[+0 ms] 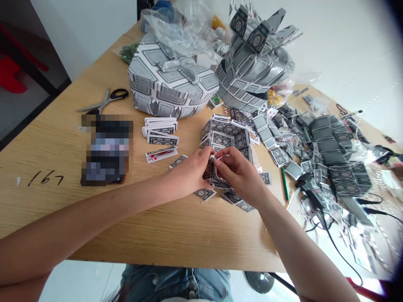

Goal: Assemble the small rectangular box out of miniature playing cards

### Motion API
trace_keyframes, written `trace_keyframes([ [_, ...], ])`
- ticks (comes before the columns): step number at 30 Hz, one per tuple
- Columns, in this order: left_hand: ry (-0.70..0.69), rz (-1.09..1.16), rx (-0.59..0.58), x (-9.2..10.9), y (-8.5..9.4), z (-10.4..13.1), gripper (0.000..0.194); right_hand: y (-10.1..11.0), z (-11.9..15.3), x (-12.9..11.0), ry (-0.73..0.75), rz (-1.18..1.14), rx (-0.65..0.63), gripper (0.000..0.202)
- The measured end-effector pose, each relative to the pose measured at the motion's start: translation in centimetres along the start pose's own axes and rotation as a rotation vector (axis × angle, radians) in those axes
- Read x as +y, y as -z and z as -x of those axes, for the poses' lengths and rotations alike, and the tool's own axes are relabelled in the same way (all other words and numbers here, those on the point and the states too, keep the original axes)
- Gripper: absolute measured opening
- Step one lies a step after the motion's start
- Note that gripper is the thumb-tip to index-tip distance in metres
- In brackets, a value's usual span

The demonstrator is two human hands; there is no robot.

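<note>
A small box-like structure of folded playing cards stands near the middle of the table, its patterned card backs showing. At its near left edge, my left hand has its fingers closed on the card wall. My right hand pinches the same edge from the right, and the fingertips of both hands almost meet there. The exact piece between the fingertips is too small to make out. Loose patterned cards lie flat beneath and around the structure. Left of it are folded cards and a card with red hearts.
Scissors and a blurred phone lie on the left. Behind stand a large card-built box and a taller card structure. On the right are scattered cards, a green pencil and a black corded tool.
</note>
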State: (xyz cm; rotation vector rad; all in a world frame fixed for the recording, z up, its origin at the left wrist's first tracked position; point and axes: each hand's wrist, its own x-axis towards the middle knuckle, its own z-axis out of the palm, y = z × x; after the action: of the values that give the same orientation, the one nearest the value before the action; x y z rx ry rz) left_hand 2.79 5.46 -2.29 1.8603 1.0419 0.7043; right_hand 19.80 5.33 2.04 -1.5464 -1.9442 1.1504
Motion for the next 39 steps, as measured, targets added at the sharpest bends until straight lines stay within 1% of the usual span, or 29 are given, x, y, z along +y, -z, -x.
trace_keyframes([
  [4,-0.015,-0.003,0.004,0.0,-0.1,0.2,0.072,-0.1,0.3,-0.4,0.003,0.066,0.034,0.015],
  [8,0.005,-0.020,-0.009,0.4,0.3,0.2,0.071,-0.1,0.3,-0.4,0.013,0.092,0.035,0.018],
  [10,0.006,-0.022,-0.013,0.6,0.4,0.2,0.071,-0.2,0.5,-0.5,0.038,0.139,0.097,0.020],
  [13,0.031,-0.007,-0.028,0.7,0.4,0.2,0.072,-0.2,1.0,-0.7,0.124,0.219,0.273,0.021],
  [15,0.071,0.018,-0.063,0.7,0.5,0.1,0.074,-0.1,1.7,-0.9,0.195,0.253,0.322,0.021],
  [17,0.103,0.048,-0.095,0.7,0.7,0.0,0.076,0.1,2.5,-1.2,0.257,0.310,0.291,0.020],
  [19,0.107,0.070,-0.117,0.8,1.1,-0.1,0.073,0.1,3.3,-1.3,0.297,0.387,0.226,0.018],
  [22,0.089,0.090,-0.184,1.0,2.2,-0.2,0.061,0.0,4.1,-1.0,0.311,0.450,0.172,0.017],
  [24,0.091,0.088,-0.222,1.2,2.9,-0.2,0.051,-0.3,4.4,-0.6,0.294,0.439,0.182,0.012],
  [25,0.092,0.082,-0.222,1.2,3.2,-0.3,0.044,-0.4,4.5,-0.4,0.281,0.425,0.194,0.010],
  [27,0.096,0.067,-0.178,1.3,3.4,-0.5,0.029,-0.6,4.6,-0.1,0.260,0.392,0.200,0.010],
  [29,0.104,0.075,-0.128,1.2,3.2,-0.7,0.021,-0.7,4.6,0.2,0.264,0.367,0.191,0.009],
  [32,0.116,0.120,-0.067,1.1,2.5,-0.7,0.021,-0.6,4.5,0.6,0.275,0.333,0.185,0.009],
  [34,0.104,0.125,-0.027,1.3,2.3,-0.6,0.026,-0.3,4.3,0.8,0.256,0.299,0.187,0.010],
  [37,0.008,0.015,-0.012,1.7,2.4,-0.4,0.037,0.1,4.0,1.2,0.203,0.235,0.186,0.013],
  [39,-0.082,-0.105,-0.020,1.9,2.6,-0.3,0.039,0.3,3.8,1.5,0.181,0.190,0.195,0.015],
])
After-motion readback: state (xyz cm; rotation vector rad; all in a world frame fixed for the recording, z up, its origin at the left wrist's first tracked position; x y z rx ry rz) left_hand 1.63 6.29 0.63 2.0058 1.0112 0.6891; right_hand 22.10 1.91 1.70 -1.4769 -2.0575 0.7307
